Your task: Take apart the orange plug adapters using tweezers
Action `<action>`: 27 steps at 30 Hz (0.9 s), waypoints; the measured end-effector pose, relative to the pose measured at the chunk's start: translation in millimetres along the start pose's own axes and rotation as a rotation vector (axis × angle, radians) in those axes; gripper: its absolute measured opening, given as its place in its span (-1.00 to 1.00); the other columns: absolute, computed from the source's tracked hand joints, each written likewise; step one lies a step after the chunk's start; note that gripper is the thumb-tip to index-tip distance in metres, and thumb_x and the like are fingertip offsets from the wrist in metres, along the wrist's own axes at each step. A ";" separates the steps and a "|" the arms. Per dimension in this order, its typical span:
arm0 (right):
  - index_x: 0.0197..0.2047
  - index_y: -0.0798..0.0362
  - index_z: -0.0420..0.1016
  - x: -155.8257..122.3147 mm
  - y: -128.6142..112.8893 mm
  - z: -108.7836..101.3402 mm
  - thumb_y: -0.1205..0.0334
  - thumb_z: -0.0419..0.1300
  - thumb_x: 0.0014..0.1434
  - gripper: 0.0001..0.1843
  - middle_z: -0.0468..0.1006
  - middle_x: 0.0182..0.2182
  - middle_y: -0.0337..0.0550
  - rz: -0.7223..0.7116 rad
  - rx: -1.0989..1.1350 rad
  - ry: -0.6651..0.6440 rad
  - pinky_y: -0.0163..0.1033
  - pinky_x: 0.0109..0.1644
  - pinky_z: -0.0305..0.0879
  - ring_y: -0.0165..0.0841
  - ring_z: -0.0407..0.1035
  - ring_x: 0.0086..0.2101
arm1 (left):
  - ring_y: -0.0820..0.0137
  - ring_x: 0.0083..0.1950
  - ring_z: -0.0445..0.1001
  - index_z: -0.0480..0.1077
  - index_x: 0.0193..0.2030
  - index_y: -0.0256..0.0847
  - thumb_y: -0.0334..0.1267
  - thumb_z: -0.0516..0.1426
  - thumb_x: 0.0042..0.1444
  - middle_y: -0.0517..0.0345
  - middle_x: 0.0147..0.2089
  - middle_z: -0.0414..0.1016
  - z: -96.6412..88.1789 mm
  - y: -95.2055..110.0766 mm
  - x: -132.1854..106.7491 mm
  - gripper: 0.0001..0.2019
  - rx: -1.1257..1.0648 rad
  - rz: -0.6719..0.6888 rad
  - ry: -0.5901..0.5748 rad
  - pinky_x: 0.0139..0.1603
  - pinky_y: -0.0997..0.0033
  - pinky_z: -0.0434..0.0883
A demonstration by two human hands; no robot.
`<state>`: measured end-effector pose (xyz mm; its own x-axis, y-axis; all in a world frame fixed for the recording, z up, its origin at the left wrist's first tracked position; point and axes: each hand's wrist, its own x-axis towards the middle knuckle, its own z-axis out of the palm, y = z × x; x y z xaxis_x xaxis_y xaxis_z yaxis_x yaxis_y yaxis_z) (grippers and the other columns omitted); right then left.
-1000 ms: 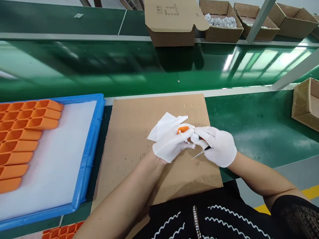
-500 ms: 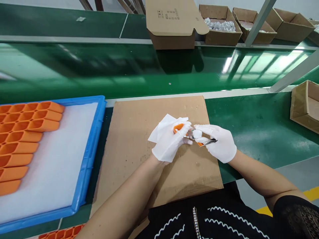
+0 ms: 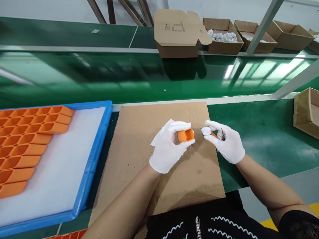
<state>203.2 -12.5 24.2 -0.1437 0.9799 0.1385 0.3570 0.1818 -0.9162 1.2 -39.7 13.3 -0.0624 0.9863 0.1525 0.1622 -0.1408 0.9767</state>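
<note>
Both my hands wear white gloves and hover over a brown cardboard sheet (image 3: pixel 139 139). My left hand (image 3: pixel 168 149) is closed round an orange plastic sleeve (image 3: pixel 185 135), its open end turned toward me, with a white cloth (image 3: pixel 163 130) tucked behind the fingers. My right hand (image 3: pixel 228 142) is closed on a small white part (image 3: pixel 205 131) with a bit of orange under it, and a thin dark metal tool (image 3: pixel 222 133) sticks up between its fingers. The two hands are a short gap apart.
A blue tray (image 3: pixel 96 159) lined with white foam holds several orange sleeves (image 3: pixel 30 132) at the left. A green conveyor belt (image 3: pixel 124 76) runs behind. Cardboard boxes (image 3: pixel 178 31) stand at the back, one with white parts (image 3: pixel 223 35). Another box (image 3: pixel 306 111) sits at the right.
My hands, joined over the orange sleeve a second ago, have drawn apart. The left now holds the sleeve alone; the right has pulled away with the white part and the tool.
</note>
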 end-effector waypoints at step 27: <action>0.21 -0.16 0.46 -14.1 -1.0 0.9 0.39 0.23 0.30 -0.55 0.62 -0.27 -0.20 -0.552 0.100 -0.004 -0.22 -0.30 0.55 -0.37 0.52 -0.34 | 0.09 0.30 0.35 0.53 0.16 0.10 -0.21 0.34 0.10 0.04 0.22 0.50 -20.2 -7.0 -2.2 -0.55 0.006 0.000 -0.240 0.20 0.05 0.48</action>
<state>204.0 -26.6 22.8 -0.2876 0.7412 0.6066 0.1382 0.6589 -0.7395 -19.8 -42.7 9.1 0.1738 0.9784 0.1116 0.1679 -0.1411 0.9757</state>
